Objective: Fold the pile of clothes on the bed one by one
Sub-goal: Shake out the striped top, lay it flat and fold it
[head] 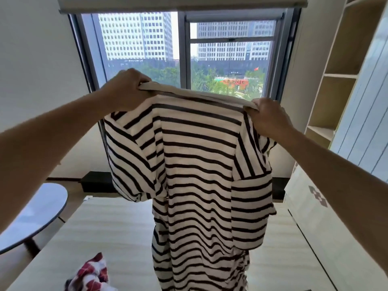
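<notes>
Left hand [128,89] & right hand [266,116] each pinch a shoulder of our striped shirt [199,164], held up btwn them so it hangs straight for folding; red-white garment [90,271] lies on bed [117,227] below left hand.

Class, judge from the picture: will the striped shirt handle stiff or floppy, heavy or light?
Probably floppy: the striped shirt hangs in folds below the left hand and right hand. Likely light: two grips at its top edge carry it.
</notes>
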Motion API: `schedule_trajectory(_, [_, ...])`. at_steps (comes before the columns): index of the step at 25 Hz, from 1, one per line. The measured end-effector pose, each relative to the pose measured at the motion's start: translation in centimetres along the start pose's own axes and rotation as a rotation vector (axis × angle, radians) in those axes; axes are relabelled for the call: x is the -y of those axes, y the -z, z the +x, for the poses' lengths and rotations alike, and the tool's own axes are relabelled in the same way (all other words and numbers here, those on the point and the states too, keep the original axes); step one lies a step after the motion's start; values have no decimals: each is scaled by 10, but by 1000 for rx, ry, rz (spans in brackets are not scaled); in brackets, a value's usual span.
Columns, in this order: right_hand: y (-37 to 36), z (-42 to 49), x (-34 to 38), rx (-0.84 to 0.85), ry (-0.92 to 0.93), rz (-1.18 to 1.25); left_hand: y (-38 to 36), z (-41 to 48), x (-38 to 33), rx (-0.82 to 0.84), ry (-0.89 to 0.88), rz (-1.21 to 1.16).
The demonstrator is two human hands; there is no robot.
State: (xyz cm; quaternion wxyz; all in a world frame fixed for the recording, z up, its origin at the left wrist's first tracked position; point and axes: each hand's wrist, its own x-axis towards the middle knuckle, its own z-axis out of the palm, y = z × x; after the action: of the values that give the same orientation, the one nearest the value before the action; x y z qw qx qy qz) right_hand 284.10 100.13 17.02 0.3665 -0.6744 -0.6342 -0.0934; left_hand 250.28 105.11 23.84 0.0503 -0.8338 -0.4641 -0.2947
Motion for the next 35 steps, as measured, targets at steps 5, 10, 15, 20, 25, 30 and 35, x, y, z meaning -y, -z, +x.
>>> schedule_trajectory(5, [12, 5, -8, 9, 21, 20, 24, -20, -3, 228, 34, -296])
schedule_trajectory(10, [1, 5, 25, -74, 90, 655, 21, -44, -31, 805, -315, -944])
schedule_trajectory(15, [12, 3, 62, 105, 142, 1031, -33, -13, -72, 306, -166, -655])
schedule_trajectory(20, [41, -5, 68, 141, 212, 1048, -57, 15, -124, 310, -241, -836])
schedule_trajectory(25, [50, -26, 58, -123, 228, 1101, -46, 32, -147, 98, -318, -483])
schedule_trajectory(30, [42, -30, 26, 161, -15, 1039, -29, 20, -151, 45, -311, -512])
schedule_trajectory(35, [9, -54, 15, 621, -19, 736, -3, 8, -132, 11, -225, -663])
